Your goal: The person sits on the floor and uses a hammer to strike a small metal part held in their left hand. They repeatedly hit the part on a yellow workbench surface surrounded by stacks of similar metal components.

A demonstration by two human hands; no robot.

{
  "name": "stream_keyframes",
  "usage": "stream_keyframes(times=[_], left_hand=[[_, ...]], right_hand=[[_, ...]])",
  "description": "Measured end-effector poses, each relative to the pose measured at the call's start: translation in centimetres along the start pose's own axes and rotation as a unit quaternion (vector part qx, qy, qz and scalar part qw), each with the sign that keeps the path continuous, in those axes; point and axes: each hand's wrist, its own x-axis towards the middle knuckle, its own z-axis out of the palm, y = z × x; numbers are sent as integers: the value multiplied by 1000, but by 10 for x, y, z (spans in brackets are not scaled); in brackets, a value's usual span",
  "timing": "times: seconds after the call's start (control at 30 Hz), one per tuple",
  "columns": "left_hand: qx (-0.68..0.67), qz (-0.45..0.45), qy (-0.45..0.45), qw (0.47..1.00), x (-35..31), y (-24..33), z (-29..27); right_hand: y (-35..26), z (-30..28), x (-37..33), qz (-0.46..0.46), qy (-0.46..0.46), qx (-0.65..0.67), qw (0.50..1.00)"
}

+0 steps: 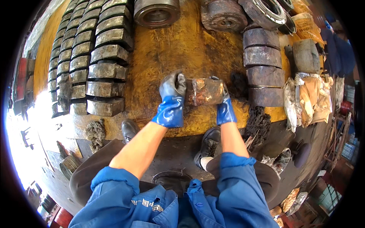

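A rusty, grease-stained metal block (205,91), roughly cylindrical, is held sideways between my two gloved hands near the front edge of the yellow worktop (163,49). My left hand (172,99), in a blue glove blackened over the fingers, is closed on the block's left end. Around the right end, my right hand (226,106) in a matching glove is wrapped, its fingers partly hidden behind the metal. Just right of that hand lies a dark, greasy rag (239,84). Whether the block touches the worktop I cannot tell.
Rows of thick metal segments (108,70) line the left side. A column of dark metal rings (265,74) stands to the right. Larger round parts (157,13) sit at the far edge. Crumpled brown paper (313,100) and black rags (258,123) lie at the right.
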Motion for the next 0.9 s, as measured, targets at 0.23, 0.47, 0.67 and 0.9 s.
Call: stream_keyframes(times=[0.23,0.47,0.67,0.9], left_hand=[[-51,7,41,998,-13,-16,4],[-234,-54,-247,939,52,-79,-20],[-139,-94,-49,985,-1,-47,-11],[-173,-106,8,979,-17,-64,-10]], right_hand=[[1,-9,15,78,32,-33,996],[41,39,-24,-140,166,-197,956],[14,1,6,7,41,-112,993],[10,16,22,120,70,-50,989]])
